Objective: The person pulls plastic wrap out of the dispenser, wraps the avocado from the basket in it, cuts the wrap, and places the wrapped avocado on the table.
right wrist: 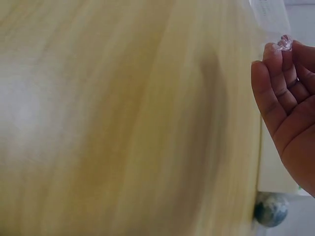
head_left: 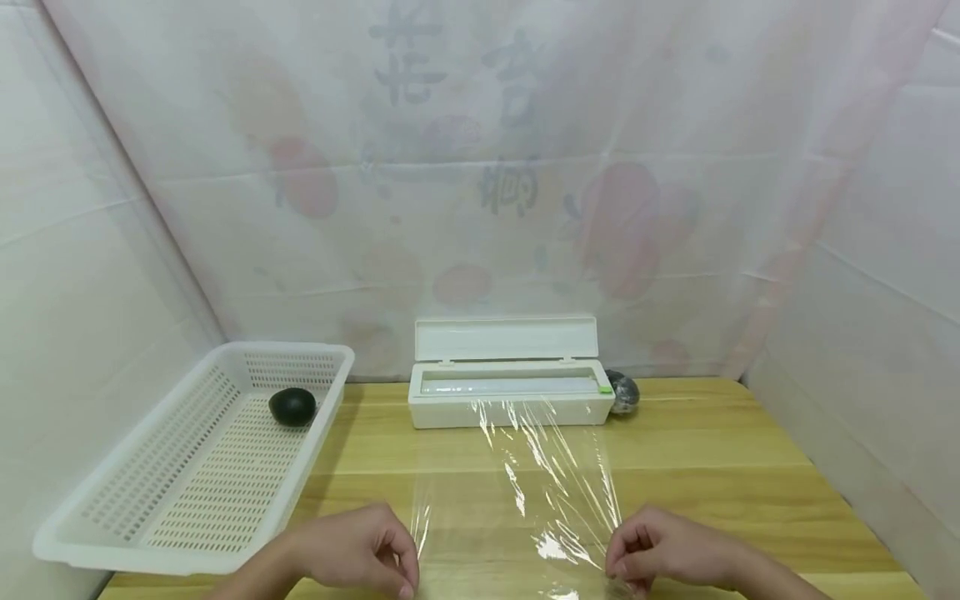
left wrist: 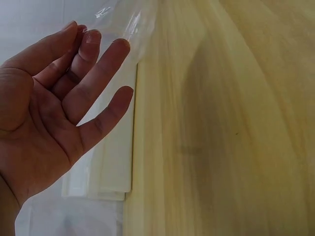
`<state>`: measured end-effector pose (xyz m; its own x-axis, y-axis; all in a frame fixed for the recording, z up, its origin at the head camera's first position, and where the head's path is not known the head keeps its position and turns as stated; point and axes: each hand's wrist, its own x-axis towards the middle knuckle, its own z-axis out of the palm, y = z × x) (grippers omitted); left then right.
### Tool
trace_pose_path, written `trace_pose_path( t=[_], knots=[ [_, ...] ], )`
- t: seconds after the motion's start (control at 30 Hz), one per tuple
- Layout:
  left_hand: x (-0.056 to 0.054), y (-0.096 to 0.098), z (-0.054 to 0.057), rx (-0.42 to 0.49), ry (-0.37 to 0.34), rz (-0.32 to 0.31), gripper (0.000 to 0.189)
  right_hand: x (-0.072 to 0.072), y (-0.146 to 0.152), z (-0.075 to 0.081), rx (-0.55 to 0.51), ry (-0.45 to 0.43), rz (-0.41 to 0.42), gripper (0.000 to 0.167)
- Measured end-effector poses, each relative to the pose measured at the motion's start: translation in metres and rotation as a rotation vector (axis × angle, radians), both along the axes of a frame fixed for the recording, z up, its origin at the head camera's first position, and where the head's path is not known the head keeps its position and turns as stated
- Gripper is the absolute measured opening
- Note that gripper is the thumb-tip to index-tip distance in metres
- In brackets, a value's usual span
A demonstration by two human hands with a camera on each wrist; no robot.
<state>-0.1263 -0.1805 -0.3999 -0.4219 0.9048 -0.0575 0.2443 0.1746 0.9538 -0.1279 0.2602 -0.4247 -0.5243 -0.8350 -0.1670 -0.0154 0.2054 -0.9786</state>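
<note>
A sheet of clear cling film (head_left: 517, 492) stretches from the white dispenser box (head_left: 512, 412) toward the front of the table. My left hand (head_left: 360, 552) pinches its near left corner between thumb and index finger, the other fingers loosely spread in the left wrist view. At the opposite corner my right hand (head_left: 663, 550) pinches the film, which bunches into a small crumple (right wrist: 283, 44) at the fingertips. The dispenser's lid (head_left: 506, 339) stands raised, and a film roll (head_left: 510, 386) lies inside.
On the left stands a white perforated basket (head_left: 300, 475) holding a dark, rounded fruit or vegetable (head_left: 292, 407). A dark round item (head_left: 624, 393), seemingly film-wrapped, sits beside the dispenser's right end. Pale curtains (head_left: 480, 208) surround the wooden table (head_left: 712, 467).
</note>
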Motion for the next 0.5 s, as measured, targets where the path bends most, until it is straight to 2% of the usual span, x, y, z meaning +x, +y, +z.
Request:
trace_pose_path(
  t=[0.2,0.4,0.5],
  knots=[
    [0.004,-0.002,-0.009,-0.015,-0.050,0.012,0.013,0.004,0.001,-0.010,-0.022,-0.025,0.022,0.019],
    [0.006,-0.005,-0.021,-0.060,-0.014,0.066,0.009,0.006,0.005,-0.016,-0.008,0.030,0.025,0.019],
    [0.007,-0.004,-0.024,-0.062,0.004,0.056,0.008,0.008,0.007,-0.017,0.010,0.028,0.005,0.025]
  ],
)
